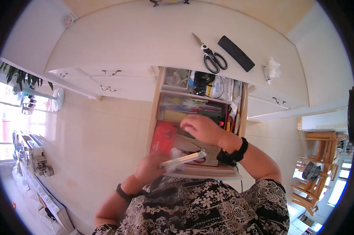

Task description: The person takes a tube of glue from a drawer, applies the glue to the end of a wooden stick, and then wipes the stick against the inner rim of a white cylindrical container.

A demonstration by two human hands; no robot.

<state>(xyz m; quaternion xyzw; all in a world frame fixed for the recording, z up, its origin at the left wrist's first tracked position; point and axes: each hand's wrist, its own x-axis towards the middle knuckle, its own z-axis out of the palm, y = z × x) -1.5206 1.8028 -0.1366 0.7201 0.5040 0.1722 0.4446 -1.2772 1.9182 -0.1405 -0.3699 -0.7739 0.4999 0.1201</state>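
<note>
My left hand (152, 166) grips a thin bundle of pale sticks (184, 159) in clear plastic wrap, held above the front of a pulled-out drawer (153, 117). Over the drawer's middle hovers my right hand (202, 129), blurred, its fingers curled; whether anything is in them is hidden. A red pouch (163, 136) with writing lies in the front left of the drawer, near my left hand. Behind my right hand sits a clear plastic tray (162, 101) of long slim items, too blurred to name. Red-handled scissors (200, 160) show partly beneath the bundle.
Black cables (205, 78) and a white packet (222, 88) fill the drawer's back, beside a clear box (175, 77) of small items. On the white countertop (130, 38) lie scissors (210, 55), a black case (236, 53), a small tube (267, 74) and crumpled white plastic (273, 68).
</note>
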